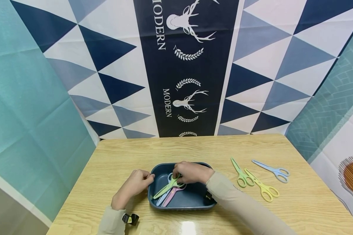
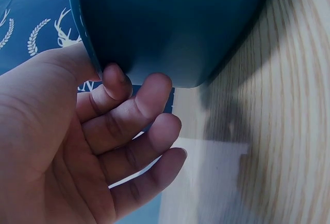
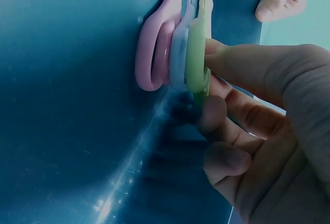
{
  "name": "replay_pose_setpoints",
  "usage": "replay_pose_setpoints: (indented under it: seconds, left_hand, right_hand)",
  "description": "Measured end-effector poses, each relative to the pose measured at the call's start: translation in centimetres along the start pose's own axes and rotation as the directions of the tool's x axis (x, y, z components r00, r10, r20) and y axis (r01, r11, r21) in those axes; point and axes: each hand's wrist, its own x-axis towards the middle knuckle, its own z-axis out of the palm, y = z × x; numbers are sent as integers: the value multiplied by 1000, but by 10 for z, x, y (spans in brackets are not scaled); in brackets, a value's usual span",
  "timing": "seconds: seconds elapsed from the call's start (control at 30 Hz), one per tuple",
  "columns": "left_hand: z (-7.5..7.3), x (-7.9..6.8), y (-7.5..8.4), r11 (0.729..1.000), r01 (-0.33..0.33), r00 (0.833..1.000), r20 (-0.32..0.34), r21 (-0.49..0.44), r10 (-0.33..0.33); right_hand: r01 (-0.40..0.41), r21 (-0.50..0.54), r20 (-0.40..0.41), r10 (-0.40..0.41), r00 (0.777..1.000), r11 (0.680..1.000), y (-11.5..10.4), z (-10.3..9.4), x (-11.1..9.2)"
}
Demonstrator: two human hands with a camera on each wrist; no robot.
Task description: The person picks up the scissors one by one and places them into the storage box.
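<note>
A dark blue plastic bin (image 1: 195,197) sits on the table before me. My left hand (image 1: 136,182) pinches its left rim between thumb and index finger, the other fingers loosely bent outside the wall (image 2: 170,38) in the left wrist view. Inside the bin, my right hand (image 1: 191,172) grips light green scissors (image 1: 164,190) by the handles, thumb on one side and fingers on the other. Blue scissors (image 1: 161,199) and pink scissors (image 1: 171,196) lie beside and under the green pair, blades toward the bin's front left. In the right wrist view, the pink handles (image 3: 147,59) rest lowest.
To the right of the bin, another green pair of scissors (image 1: 242,174), a yellow pair (image 1: 263,187) and a light blue pair (image 1: 275,170) lie on the wooden table (image 1: 129,150). Patterned cloth (image 1: 188,65) hangs behind the table's far edge.
</note>
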Motion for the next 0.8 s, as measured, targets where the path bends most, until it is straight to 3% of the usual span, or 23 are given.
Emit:
replay_pose_setpoints:
  seconds: [0.43,0.8]
  left_hand:
    - [0,0,0,1000,1,1000,0,0,-1]
    - [-1,1,0,1000,-2,1000,2,0,2]
  right_hand:
    - [16,12,-26,-16,1000,1000,-3,-4,-3]
    - [9,38,-71,-6,997,999,-12,-21,-13]
